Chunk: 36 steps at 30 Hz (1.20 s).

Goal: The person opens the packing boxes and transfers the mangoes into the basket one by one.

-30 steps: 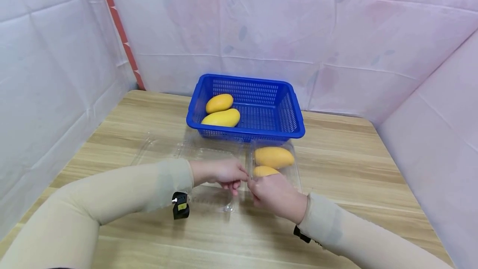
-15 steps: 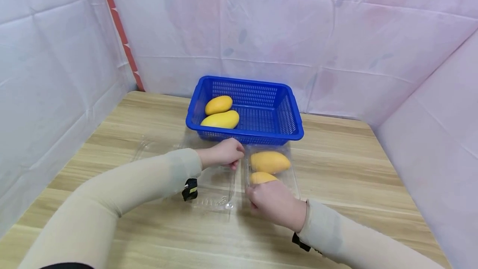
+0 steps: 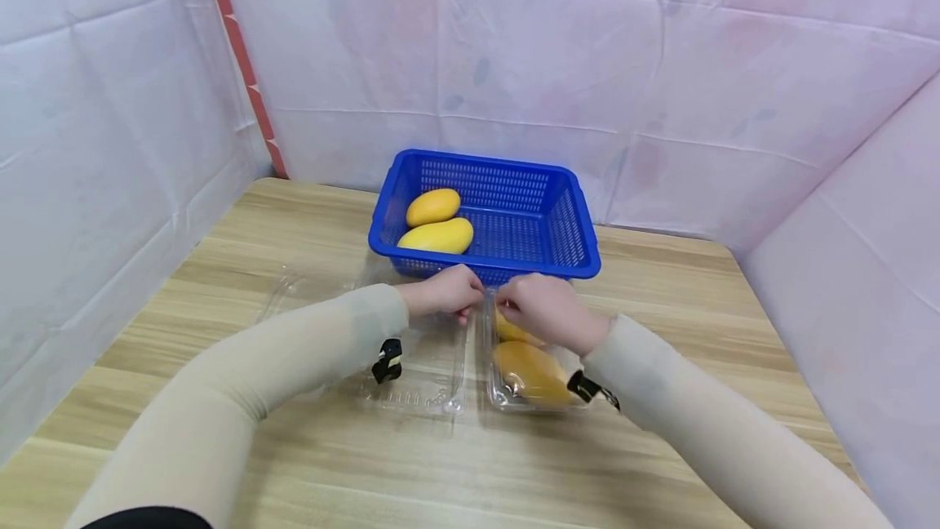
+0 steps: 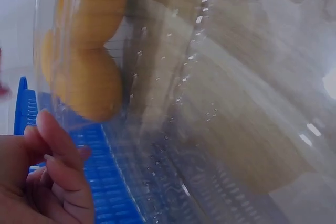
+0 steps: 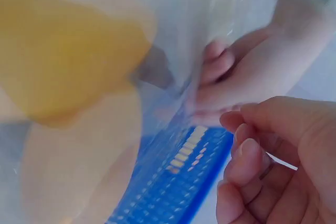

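Observation:
Orange-yellow mangoes (image 3: 530,372) lie inside a clear plastic clamshell box (image 3: 507,401) with its lid over them, right of centre in the head view. My left hand (image 3: 450,291) is at the far end of the box's left rim; in the left wrist view its thumb and fingers (image 4: 55,129) pinch the rim. My right hand (image 3: 545,310) is over the far end of the same box, fingers curled, tips near that rim. In the right wrist view its thumb and fingertips (image 5: 247,153) nearly meet; whether plastic is between them is unclear.
Just behind the box stands a blue plastic basket (image 3: 569,223) with two yellow mangoes (image 3: 436,235) at its left. A second clear plastic clamshell (image 3: 411,400) lies spread open at the left, partly under my left forearm. White cloth walls surround the wooden table (image 3: 661,300).
My left hand has moved away from me along the rim to its far end. My right hand followed from the near part to the far end, uncovering the nearer mango.

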Tool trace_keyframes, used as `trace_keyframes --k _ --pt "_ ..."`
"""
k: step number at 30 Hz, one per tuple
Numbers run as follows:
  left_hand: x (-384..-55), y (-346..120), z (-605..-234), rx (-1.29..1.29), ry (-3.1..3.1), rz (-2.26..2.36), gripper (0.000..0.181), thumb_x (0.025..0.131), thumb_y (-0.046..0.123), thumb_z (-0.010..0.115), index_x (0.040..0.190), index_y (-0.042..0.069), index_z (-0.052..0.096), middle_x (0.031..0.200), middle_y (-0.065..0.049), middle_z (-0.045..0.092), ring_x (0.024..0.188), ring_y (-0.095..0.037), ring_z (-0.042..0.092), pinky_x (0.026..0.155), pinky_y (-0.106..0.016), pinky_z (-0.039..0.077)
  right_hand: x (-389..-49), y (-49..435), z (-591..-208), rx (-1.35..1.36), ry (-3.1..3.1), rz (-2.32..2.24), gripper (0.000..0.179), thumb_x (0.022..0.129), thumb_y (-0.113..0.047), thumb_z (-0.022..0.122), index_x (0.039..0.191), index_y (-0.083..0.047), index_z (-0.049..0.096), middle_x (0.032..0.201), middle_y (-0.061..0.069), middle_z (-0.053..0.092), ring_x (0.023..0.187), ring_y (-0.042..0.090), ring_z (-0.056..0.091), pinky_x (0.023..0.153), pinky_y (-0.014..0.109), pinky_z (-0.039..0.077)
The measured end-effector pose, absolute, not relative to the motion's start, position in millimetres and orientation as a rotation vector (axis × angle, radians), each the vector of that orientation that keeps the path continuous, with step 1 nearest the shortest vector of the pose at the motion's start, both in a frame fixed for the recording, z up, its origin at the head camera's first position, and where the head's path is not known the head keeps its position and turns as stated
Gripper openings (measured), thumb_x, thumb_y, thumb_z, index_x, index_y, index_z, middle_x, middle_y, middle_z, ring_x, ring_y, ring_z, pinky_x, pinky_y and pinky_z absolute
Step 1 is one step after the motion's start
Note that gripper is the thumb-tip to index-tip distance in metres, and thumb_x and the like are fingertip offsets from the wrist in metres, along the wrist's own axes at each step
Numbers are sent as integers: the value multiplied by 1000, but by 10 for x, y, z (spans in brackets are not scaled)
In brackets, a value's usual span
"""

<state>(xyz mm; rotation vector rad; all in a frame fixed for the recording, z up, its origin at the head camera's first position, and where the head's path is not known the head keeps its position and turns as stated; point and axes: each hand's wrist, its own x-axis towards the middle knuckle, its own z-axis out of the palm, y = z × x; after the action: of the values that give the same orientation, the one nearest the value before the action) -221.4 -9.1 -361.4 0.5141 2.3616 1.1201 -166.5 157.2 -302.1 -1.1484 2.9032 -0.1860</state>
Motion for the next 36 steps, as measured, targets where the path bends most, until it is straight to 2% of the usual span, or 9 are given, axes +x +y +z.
trace_keyframes --k 3,6,14,19,26,31,36 --pt "-2219 -82 -3630 520 2316 1149 25 92 4 46 72 -5 58 46 -2 45 44 -15 56 43 -20 39 -1824 1520 -3043 -1082 2902 -54 13 88 -11 60 78 -13 69 67 -5 58 59 12 50 53 27 45" --pt "-2221 -68 -3659 490 2293 1182 20 92 2 46 83 -4 63 48 -3 46 45 -15 56 42 -20 39 -1920 1456 -3090 -1082 2904 107 15 89 -12 60 76 -14 66 64 -3 58 56 14 51 50 30 47" --pt "-2223 -10 -3651 382 2265 1193 26 95 16 54 77 -2 60 52 -4 51 49 -16 57 40 -22 31 -2012 1300 -3128 -1072 2846 489 14 89 -7 62 76 -11 65 64 3 59 54 17 50 51 33 50" --pt "-2225 9 -3631 372 2242 1218 22 94 14 54 81 -3 59 52 -3 50 48 -15 57 39 -22 29 -2057 1240 -3110 -970 2813 508 15 88 -6 61 74 -12 64 63 2 57 53 17 49 46 28 44" --pt "-2234 62 -3637 290 2164 1228 24 95 13 52 72 5 54 53 -3 51 46 -12 57 41 -22 40 -2084 1220 -3128 -866 2769 520 21 88 -5 60 70 -13 58 60 1 53 53 16 48 46 29 44" --pt "-2221 53 -3629 218 2045 1312 17 95 12 51 80 5 54 56 -3 50 46 -12 55 40 -20 40 -2105 1226 -3143 -873 2772 516 21 88 -5 59 68 -13 57 60 1 53 52 16 48 45 30 46" --pt "-2214 40 -3638 220 1972 1357 14 96 12 50 83 5 53 57 -2 49 46 -10 55 40 -19 38 -2127 1248 -3109 -918 2758 476 24 87 -2 56 66 -13 53 58 1 51 51 16 45 43 27 39"
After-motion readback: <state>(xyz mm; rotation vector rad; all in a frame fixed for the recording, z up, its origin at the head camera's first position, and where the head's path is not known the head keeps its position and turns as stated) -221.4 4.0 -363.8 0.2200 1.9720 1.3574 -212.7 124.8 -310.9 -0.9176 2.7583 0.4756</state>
